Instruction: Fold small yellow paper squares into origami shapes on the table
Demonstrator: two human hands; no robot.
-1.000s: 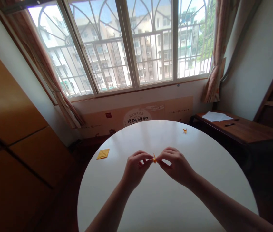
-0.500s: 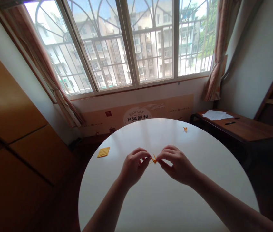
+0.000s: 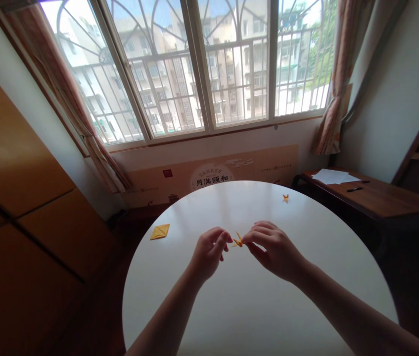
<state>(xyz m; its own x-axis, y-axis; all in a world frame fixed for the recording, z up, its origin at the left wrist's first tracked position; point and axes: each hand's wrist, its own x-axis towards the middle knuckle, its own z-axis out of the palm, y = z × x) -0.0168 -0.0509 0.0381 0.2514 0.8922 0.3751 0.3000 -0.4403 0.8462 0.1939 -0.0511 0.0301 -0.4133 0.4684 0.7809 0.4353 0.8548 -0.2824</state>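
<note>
While your right hand (image 3: pixel 273 248) pinches the tiny orange paper figure (image 3: pixel 237 241) above the table (image 3: pixel 231 306), its free tip points toward your left hand (image 3: pixel 209 253), whose bunched fingertips (image 3: pixel 227 238) sit just beside it.

Tiny orange origami (image 3: pixel 237 241), perhaps a crane

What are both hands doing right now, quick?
Left hand: fingers curled beside the orange paper figure; contact cannot be told.
Right hand: fingers pinching the orange paper figure.
</note>
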